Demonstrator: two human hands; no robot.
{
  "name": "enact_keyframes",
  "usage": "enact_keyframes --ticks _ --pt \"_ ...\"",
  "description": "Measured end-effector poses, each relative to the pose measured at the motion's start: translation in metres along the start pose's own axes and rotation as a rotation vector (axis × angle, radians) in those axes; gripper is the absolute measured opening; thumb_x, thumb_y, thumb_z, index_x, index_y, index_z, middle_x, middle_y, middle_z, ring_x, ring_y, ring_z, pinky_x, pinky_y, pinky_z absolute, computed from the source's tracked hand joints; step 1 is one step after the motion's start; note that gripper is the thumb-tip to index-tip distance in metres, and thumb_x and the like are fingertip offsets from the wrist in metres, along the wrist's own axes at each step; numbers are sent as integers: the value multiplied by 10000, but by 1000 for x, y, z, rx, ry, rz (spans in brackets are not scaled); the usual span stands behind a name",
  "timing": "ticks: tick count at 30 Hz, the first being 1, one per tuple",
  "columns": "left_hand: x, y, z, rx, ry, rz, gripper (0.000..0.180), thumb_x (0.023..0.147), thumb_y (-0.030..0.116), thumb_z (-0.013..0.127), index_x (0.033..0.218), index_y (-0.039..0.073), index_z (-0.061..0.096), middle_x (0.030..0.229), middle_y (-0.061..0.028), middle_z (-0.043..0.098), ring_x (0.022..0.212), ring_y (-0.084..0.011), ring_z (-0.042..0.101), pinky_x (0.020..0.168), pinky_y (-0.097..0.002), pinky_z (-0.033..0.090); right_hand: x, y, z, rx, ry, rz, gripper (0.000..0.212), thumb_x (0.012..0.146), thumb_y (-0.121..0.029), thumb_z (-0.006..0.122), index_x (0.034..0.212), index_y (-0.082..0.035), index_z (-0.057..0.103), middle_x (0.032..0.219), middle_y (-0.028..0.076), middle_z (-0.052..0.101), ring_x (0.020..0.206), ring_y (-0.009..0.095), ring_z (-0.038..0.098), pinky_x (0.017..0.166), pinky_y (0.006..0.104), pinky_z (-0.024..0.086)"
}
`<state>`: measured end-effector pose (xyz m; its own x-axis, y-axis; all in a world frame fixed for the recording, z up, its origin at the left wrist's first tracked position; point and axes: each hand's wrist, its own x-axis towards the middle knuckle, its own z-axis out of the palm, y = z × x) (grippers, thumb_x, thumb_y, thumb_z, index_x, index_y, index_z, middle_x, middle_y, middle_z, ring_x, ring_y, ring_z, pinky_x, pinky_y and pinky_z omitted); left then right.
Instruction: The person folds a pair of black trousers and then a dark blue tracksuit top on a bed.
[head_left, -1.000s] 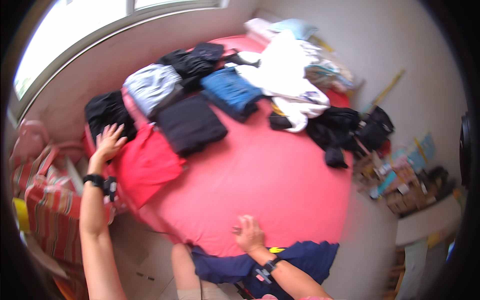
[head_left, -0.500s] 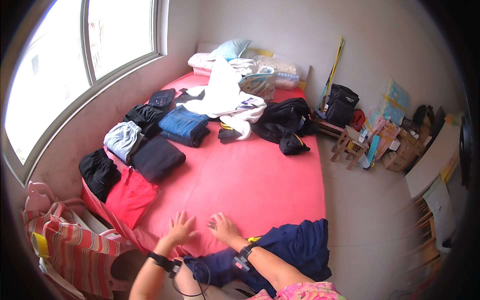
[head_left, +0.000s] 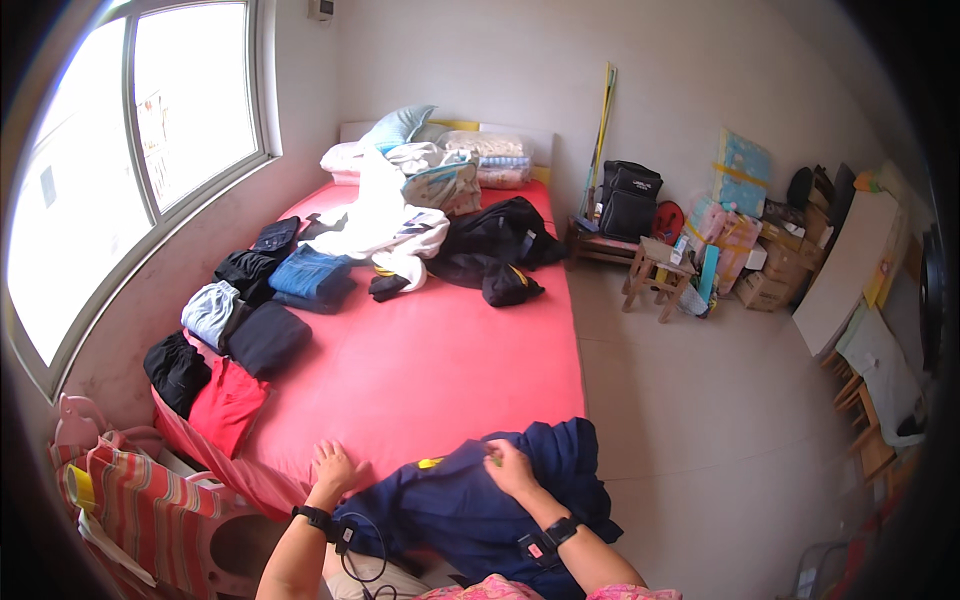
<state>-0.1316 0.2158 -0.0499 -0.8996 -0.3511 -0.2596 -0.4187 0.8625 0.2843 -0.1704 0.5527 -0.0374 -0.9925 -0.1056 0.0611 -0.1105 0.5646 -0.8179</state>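
Observation:
A navy blue garment [head_left: 420, 505] lies bunched along the near edge of the bed, with a small yellow patch showing near its upper edge. My right hand [head_left: 514, 470] is closed on the garment's upper part, pinching the fabric. Flat on the pink bed sheet [head_left: 430, 370], just left of the garment, my left hand [head_left: 336, 468] rests open with its fingers spread. Each wrist wears a black strap with a small device, and a cable loops down from the left one.
Folded clothes line the bed's left side, among them red clothing [head_left: 226, 408], a black folded piece [head_left: 270, 340] and blue jeans [head_left: 308, 275]. White clothing [head_left: 385, 225] and a black jacket [head_left: 505, 240] lie farther back. A wooden stool [head_left: 660, 272] stands right; a striped cloth [head_left: 150, 500] hangs near left.
My right hand has moved right onto the navy garment and closed on it. The garment now spreads farther left. My left hand has lowered to the sheet, and the view has shifted right.

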Motion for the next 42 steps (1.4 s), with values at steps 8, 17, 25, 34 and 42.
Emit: enact_keyframes --ticks 8,17,25,34,42 --pt "21 31 2 19 -81 -111 1078 715 641 602 1443 7 123 1438 -374 64 1362 -491 17 1079 -587 113 -46 32 -45 38 -22 -214 411 739 -39 678 1131 -63 558 1023 149 575 957 307 601 836 359 492" --pt "23 31 -42 98 -193 -41 1094 660 733 578 1475 191 88 1507 -235 -11 1383 -433 -50 1020 -696 49 48 30 -58 -48 54 -223 412 770 -158 687 1136 -29 548 1073 174 569 1006 314 555 867 378 459" --pt "33 25 -33 44 -223 -53 1162 621 756 595 1478 185 56 1507 -230 -64 1377 -430 -107 1004 -708 2 211 54 -35 -207 56 -143 800 756 -237 719 1370 -26 253 1287 284 406 1200 406 405 979 440 390" --pt "33 16 -23 4 -257 -86 1195 595 794 575 1479 178 59 1494 -242 -128 1356 -437 -190 992 -711 -26 385 52 -8 -100 302 175 1203 593 -398 835 1457 -280 7 1369 388 215 1279 480 297 1019 488 345" --pt "34 12 -14 -34 -231 -64 1175 595 795 570 1478 189 89 1486 -251 -149 1345 -442 -218 973 -719 -69 433 38 -3 -343 194 254 400 643 -232 800 921 -67 564 1256 275 422 1052 358 532 870 420 469"
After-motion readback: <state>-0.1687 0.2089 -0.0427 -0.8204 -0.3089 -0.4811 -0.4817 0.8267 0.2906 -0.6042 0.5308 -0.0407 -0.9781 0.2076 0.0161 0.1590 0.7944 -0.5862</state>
